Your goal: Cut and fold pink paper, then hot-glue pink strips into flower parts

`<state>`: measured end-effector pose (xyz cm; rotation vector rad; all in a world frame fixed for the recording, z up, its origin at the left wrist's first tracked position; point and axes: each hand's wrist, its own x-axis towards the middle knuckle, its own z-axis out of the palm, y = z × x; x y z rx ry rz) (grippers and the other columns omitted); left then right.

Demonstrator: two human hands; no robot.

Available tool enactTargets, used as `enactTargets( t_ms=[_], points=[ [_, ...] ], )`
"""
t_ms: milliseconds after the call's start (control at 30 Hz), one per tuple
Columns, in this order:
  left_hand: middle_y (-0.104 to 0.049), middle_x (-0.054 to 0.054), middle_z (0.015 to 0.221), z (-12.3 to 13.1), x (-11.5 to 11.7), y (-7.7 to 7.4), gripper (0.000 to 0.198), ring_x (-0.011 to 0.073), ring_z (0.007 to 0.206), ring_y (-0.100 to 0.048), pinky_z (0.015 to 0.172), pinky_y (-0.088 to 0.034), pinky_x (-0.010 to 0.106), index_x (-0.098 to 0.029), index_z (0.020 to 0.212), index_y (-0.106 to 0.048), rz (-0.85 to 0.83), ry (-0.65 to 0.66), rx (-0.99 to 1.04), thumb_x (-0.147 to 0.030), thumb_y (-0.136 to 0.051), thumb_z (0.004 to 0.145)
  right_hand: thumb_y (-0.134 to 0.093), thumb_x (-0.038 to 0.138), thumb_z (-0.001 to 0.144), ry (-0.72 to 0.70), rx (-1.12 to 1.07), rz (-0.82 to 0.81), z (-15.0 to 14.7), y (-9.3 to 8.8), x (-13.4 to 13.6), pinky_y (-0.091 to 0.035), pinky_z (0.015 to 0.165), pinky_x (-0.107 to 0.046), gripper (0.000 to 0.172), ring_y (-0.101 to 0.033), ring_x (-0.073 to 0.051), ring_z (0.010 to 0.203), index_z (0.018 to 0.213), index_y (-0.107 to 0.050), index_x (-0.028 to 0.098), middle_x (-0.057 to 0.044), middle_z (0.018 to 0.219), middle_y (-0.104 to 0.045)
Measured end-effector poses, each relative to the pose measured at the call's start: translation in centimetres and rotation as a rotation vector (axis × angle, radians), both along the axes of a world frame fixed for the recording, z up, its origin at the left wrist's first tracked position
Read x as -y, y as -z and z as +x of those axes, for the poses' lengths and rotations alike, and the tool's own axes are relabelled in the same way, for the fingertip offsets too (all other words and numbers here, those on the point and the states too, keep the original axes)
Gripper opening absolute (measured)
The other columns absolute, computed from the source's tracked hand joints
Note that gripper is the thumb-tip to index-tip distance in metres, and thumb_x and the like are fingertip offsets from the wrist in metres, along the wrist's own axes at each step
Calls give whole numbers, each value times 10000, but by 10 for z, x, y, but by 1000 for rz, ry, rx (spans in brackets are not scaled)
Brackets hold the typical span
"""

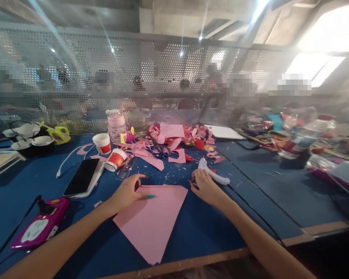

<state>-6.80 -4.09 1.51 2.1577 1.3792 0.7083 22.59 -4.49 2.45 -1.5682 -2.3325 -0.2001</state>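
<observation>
A pink sheet of paper (154,221), cut to a tapering shape with a narrow strip along its far edge, lies in front of me on the blue table. My left hand (129,193) grips its far left corner, the thumb pressed on top and the index finger just past the edge. To the right of the paper, my right hand (205,186) is closed around a small dark, thin thing I cannot make out. Right behind that hand lies a white glue gun (221,178), its black cord running toward the table's front edge.
Pink paper scraps (151,159) and blue-handled scissors (160,151) lie beyond the sheet. Left are paper cups (101,143), a phone (83,176) and a purple power strip (42,224). A bottle (299,141) and craft materials sit right. A perforated screen (163,58) closes the back.
</observation>
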Motion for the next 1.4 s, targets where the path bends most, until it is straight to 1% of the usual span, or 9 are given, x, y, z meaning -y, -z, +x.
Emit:
enactTargets(
  t_ms=[200, 500, 667, 800, 900, 1000, 1200, 1300, 1400],
  points=[
    [-576, 11, 731, -2, -7, -3, 347, 135, 627, -509, 557, -383, 246, -187, 792, -634, 45, 38, 105, -519, -568, 713, -420, 96, 706, -43, -31, -48, 13, 3, -8, -385, 649, -317, 111, -479, -191, 704, 705, -374, 197, -44, 722, -510],
    [-597, 27, 721, -13, -14, -4, 241, 130, 641, -544, 559, -426, 225, -192, 774, -692, 66, 50, 340, -413, -635, 695, -454, 115, 671, -146, -59, -109, 39, -2, -22, -380, 599, -272, 98, -460, -153, 632, 699, -415, 200, -8, 680, -481],
    [-657, 43, 783, -18, -22, -3, 292, 159, 724, -592, 640, -466, 248, -165, 786, -678, 34, -159, 625, -422, -671, 647, -456, 141, 662, -126, -66, -141, 49, -8, -29, -370, 553, -238, 57, -460, -128, 565, 658, -441, 196, 13, 601, -479],
    [-674, 51, 827, -19, -27, 5, 357, 175, 784, -603, 720, -460, 274, -149, 830, -669, -10, -333, 783, -444, -673, 630, -412, 183, 717, -14, -86, -69, 46, -13, -41, -385, 566, -249, 48, -483, -140, 568, 688, -448, 197, 4, 595, -495],
    [-677, 47, 819, -16, -27, 9, 344, 176, 787, -601, 722, -451, 271, -154, 802, -673, -49, -322, 767, -444, -681, 616, -434, 216, 724, 89, -85, 41, 38, -17, -59, -396, 741, -331, 78, -511, -219, 808, 790, -456, 179, -73, 783, -540],
    [-675, 52, 803, -13, -25, 11, 346, 180, 764, -601, 697, -451, 271, -151, 788, -674, -81, -287, 754, -442, -691, 601, -527, 263, 684, 133, -50, 58, 27, -17, -85, -356, 849, -391, 234, -464, -298, 973, 873, -471, 137, -145, 952, -529],
    [-661, 59, 811, -15, -26, 15, 348, 181, 764, -604, 698, -468, 286, -145, 860, -649, -70, -215, 696, -420, -666, 647, -564, 318, 726, 166, -6, -53, 7, -13, -139, -412, 785, -363, 357, -540, -292, 913, 980, -471, 85, -157, 929, -582],
    [-640, 45, 792, -15, -28, 18, 436, 179, 753, -617, 705, -493, 312, -153, 1011, -582, -57, -169, 650, -395, -665, 658, -604, 381, 710, 180, 17, -101, -3, -9, -152, -420, 787, -340, 470, -544, -302, 946, 1004, -476, 39, -200, 960, -587],
    [-624, 74, 949, -14, -27, 18, 578, 201, 887, -606, 795, -485, 362, -175, 1160, -472, 50, -162, 545, -366, -679, 655, -582, 358, 737, 221, 30, -144, -10, -3, -154, -427, 755, -314, 494, -555, -303, 953, 1045, -463, -10, -241, 985, -589]
  ],
)
